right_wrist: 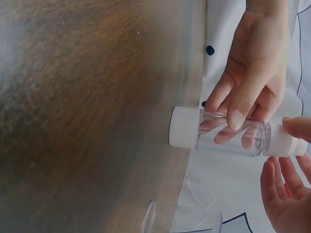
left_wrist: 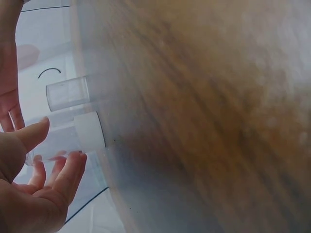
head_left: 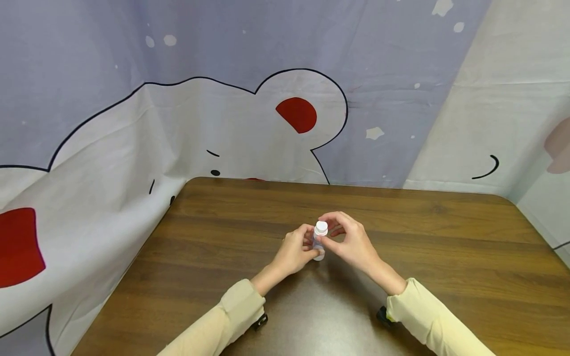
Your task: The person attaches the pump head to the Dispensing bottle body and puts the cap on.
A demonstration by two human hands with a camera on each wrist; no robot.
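Note:
A small clear bottle [right_wrist: 211, 138] with a white base [right_wrist: 184, 127] and a white stepped top [right_wrist: 282, 141] stands upright on the table in front of me. My left hand [head_left: 291, 252] holds its clear body, thumb on the near side and fingers behind. At the white top [head_left: 320, 227], my right hand [head_left: 354, 242] pinches with thumb and fingers from the right. A clear cup-like cylinder [left_wrist: 68, 93] stands on the table close by the bottle. In the head view the right hand hides that cylinder.
The brown wooden table [head_left: 213, 217] runs back to a cloth backdrop [head_left: 231, 118] printed with white cartoon figures. More of this cloth hangs along the left side. A dark strap piece [head_left: 260, 321] sits under the left sleeve, and another dark piece [head_left: 384, 316] under the right.

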